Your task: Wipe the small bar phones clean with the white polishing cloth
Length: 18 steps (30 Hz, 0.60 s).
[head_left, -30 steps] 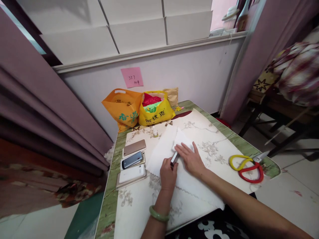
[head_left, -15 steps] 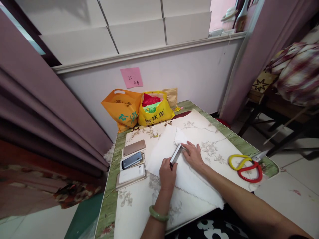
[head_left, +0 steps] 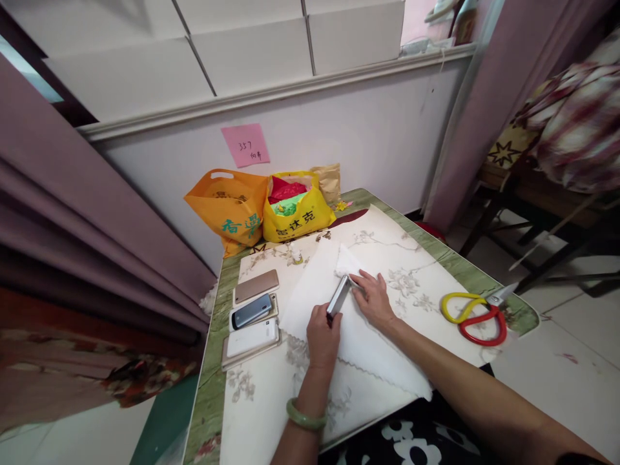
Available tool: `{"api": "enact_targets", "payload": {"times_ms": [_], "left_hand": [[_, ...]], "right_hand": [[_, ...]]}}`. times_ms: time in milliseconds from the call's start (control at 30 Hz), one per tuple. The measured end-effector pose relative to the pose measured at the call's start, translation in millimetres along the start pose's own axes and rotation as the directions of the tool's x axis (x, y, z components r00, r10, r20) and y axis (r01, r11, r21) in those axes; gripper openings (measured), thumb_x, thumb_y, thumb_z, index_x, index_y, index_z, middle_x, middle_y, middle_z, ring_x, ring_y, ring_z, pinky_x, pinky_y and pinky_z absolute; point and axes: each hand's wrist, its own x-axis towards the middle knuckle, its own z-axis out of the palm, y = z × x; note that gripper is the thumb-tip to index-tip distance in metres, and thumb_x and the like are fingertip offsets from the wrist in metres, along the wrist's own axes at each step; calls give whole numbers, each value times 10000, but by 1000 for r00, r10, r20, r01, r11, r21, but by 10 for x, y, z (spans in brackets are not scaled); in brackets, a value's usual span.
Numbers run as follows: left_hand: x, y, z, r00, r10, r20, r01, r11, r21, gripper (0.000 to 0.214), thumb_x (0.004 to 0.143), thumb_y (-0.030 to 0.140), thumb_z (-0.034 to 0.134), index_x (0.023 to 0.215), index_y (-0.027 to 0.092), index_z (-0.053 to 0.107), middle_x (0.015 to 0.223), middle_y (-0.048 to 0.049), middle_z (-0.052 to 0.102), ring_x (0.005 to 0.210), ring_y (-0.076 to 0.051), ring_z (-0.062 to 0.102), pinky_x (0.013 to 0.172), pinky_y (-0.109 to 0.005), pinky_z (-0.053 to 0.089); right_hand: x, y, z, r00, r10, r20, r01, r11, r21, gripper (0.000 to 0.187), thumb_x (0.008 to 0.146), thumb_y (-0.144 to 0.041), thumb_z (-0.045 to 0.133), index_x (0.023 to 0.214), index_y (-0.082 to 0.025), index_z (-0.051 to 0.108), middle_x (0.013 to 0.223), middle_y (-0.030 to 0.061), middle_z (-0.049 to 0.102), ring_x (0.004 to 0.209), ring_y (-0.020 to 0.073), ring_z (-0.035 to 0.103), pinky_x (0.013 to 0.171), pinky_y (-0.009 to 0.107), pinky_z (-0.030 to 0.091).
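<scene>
My left hand (head_left: 323,332) grips a mobile phone (head_left: 338,296) by its lower end. The phone is tilted, with its silver edge showing, above a white cloth (head_left: 365,352) with a scalloped edge. My right hand (head_left: 374,298) rests on the cloth beside the phone's upper end, fingers stretched out and apart. Its index fingertip is close to the phone; whether they touch I cannot tell. A small folded corner of the cloth (head_left: 347,261) lies just beyond the fingertips.
Left of the cloth lie several phones, among them a gold phone (head_left: 256,286), a dark blue phone (head_left: 252,310) and a white phone (head_left: 252,338). Scissors (head_left: 477,316) with yellow and red handles lie at right. An orange bag (head_left: 232,210) and a yellow bag (head_left: 299,216) stand at the back.
The view has shifted slightly, so everything sits a little further left and higher. My left hand keeps its hold on the phone, and my right hand stays beside it.
</scene>
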Motion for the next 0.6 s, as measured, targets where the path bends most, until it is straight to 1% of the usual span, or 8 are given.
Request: {"api": "enact_targets", "payload": {"times_ms": [133, 233, 300, 467, 600], "left_hand": [[0, 6, -3, 1000, 3, -6, -3, 1000, 0, 151, 821, 239, 563, 962, 202, 600, 816, -20, 561, 714, -171, 565, 669, -300, 465], [-3, -8, 6, 1000, 7, -21, -7, 1000, 2, 156, 817, 238, 570, 965, 201, 603, 824, -22, 570, 712, -169, 568, 658, -295, 464], [-4, -18, 9, 1000, 10, -25, -10, 1000, 4, 160, 820, 244, 573, 971, 202, 602, 828, -23, 571, 718, -169, 570, 659, -295, 465], [-5, -10, 0, 1000, 6, -10, -6, 1000, 4, 169, 829, 244, 568, 990, 203, 598, 837, -25, 570, 750, -176, 573, 687, -303, 467], [-9, 4, -14, 1000, -1, -1, 1, 1000, 9, 164, 839, 245, 556, 992, 203, 597, 841, -24, 569, 748, -174, 572, 692, -302, 468]], "right_hand": [[-6, 25, -9, 998, -45, 32, 45, 999, -1, 508, 857, -169, 396, 1344, -264, 505, 1269, 48, 622, 1327, 241, 413, 1116, 606, 143], [-11, 16, 6, 999, -20, 34, 21, 998, -57, 534, 828, -121, 386, 1322, -265, 529, 1203, 51, 658, 1290, 256, 448, 1102, 636, 123], [-17, 0, 10, 1000, -16, 21, 17, 996, -84, 536, 818, -119, 395, 1316, -256, 536, 1188, 57, 664, 1286, 264, 447, 1103, 639, 106], [-26, -3, 1, 994, -101, 35, 103, 994, -42, 596, 824, -111, 373, 1402, -248, 430, 1341, 47, 565, 1353, 231, 366, 1134, 584, 116], [-20, 5, 25, 999, -32, 34, 35, 996, -83, 592, 811, -92, 358, 1381, -220, 451, 1296, 65, 595, 1312, 248, 413, 1124, 608, 102]]}}
